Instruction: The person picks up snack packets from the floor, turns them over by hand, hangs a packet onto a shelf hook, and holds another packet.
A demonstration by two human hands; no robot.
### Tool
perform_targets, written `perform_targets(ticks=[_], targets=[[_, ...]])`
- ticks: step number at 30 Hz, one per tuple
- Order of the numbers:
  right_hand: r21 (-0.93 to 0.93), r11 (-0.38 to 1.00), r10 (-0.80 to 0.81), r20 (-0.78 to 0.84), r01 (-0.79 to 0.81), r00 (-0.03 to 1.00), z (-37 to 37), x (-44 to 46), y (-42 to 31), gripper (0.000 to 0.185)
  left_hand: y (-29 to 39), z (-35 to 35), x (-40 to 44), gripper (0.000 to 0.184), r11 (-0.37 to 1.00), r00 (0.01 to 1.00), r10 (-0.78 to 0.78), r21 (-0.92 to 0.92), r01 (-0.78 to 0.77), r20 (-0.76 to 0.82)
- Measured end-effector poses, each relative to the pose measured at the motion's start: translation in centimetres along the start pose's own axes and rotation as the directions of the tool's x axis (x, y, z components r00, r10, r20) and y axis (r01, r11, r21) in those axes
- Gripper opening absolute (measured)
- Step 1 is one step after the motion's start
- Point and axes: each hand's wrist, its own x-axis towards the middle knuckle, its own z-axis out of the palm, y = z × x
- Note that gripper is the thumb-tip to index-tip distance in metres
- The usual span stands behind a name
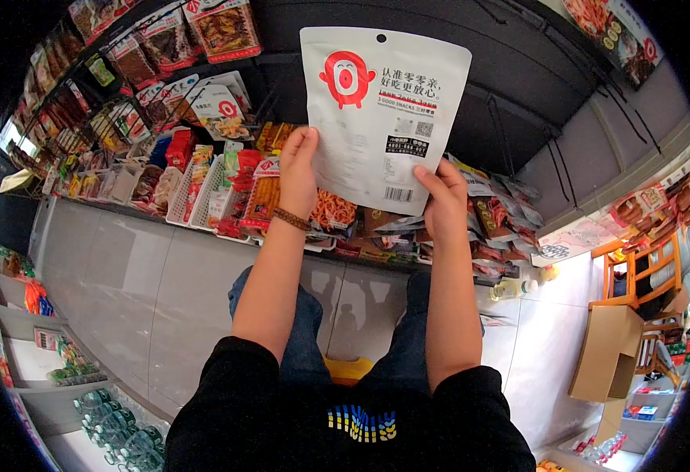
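A white snack pouch [368,149] with a red cartoon figure, printed text and a barcode is held up in front of me, its hang hole at the top. My left hand [301,173] grips its left edge; a beaded bracelet is on that wrist. My right hand [444,195] pinches the lower right edge, thumb on the printed face. Behind and below the pouch, the low shelf carries packaged snacks, among them orange-red packs [263,197] near my left hand and dark packs [493,220] to the right of my right hand.
Snack bags [223,31] hang at upper left, and bare hooks [561,169] stick out at right. White baskets [183,197] line the low shelf. An oil-like bottle [513,289] is on the floor. A cardboard box [603,354], a wooden chair [636,275] and bottled drinks [120,429] surround me.
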Motion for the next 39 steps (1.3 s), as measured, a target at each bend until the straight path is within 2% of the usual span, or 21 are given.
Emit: perform_targets(ticks=[7,27,39], targets=[[-0.013,1.0,0.008,0.01,-0.008,1.0,-0.1,0.0,0.1,0.023,0.2,0.3,-0.2,0.018,0.999,0.998,-0.037,-0.012,0.036,-0.042],[-0.004,1.0,-0.02,-0.04,0.02,0.999,-0.1,0.3,0.4,0.023,0.3,-0.1,0.3,0.017,0.994,0.996,-0.09,0.068,0.089,0.012],[0.003,1.0,0.02,-0.107,-0.019,0.994,-0.4,0.5,0.4,0.022,1.0,0.1,0.1,0.016,0.986,0.989,-0.143,0.09,0.139,0.031]])
